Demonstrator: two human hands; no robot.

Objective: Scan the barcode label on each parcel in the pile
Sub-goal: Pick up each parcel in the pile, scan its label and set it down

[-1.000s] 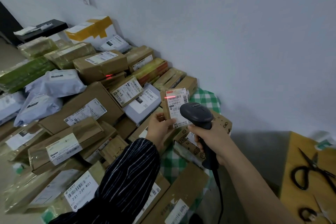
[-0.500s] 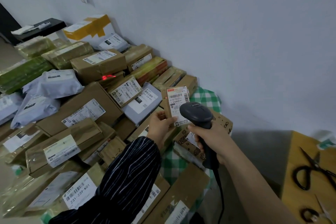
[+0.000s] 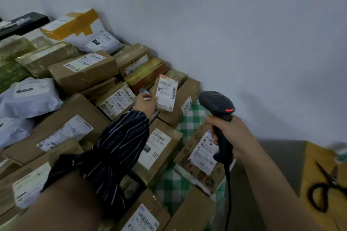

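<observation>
Fingers (image 3: 149,99) of my left hand (image 3: 145,105) pinch the small parcel (image 3: 166,93) by its left edge, so its barcode label (image 3: 168,91) faces me uncovered, above the pile (image 3: 82,73) by the wall (image 3: 244,24). My right hand (image 3: 231,133) wraps the handle of the scanner (image 3: 216,102), well apart and, I judge, not lined up.

The left hand (image 3: 145,104) holds a small brown parcel (image 3: 166,100) upright above the pile of parcels (image 3: 84,73), its label (image 3: 168,90) facing the camera. The right hand (image 3: 231,133) grips a black scanner (image 3: 216,101) near it, not touching. Scissors (image 3: 326,191) lie on a yellow surface (image 3: 315,165) at the right.
</observation>
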